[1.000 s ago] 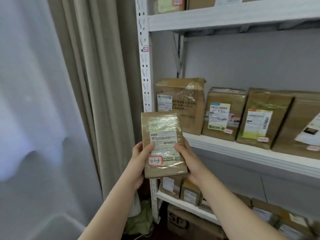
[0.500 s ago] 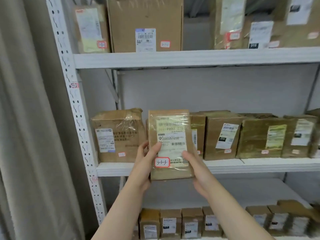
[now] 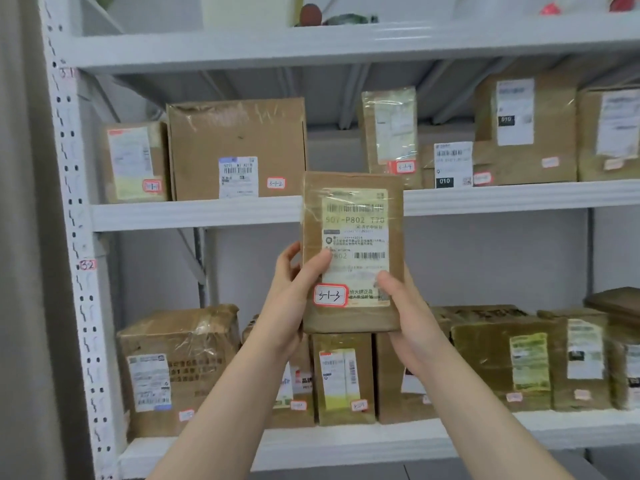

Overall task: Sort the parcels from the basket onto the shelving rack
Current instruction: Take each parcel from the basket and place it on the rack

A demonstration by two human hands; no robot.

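A small brown cardboard parcel [image 3: 353,209] with a white shipping label and a red-edged sticker reading 3-1-3 is held upright in front of the white shelving rack [image 3: 194,213]. My left hand [image 3: 289,299] grips its lower left edge, thumb across the label. My right hand [image 3: 408,317] holds the lower right corner, thumb on the front. The parcel's top reaches the edge of the upper parcel shelf, below a gap between the box marked 3-1-2 [image 3: 237,147] and the parcel marked 3-1-4 [image 3: 391,133]. The basket is out of view.
Several taped brown parcels line the upper shelf and the shelf below [image 3: 346,441]. A perforated white upright [image 3: 74,237] marked 3.2 stands at the left, with a curtain [image 3: 20,237] beside it. A higher shelf [image 3: 311,39] carries other items.
The view has swung right and upward along the rack. Both hands have raised the parcel from the lower shelf level to the shelf above.
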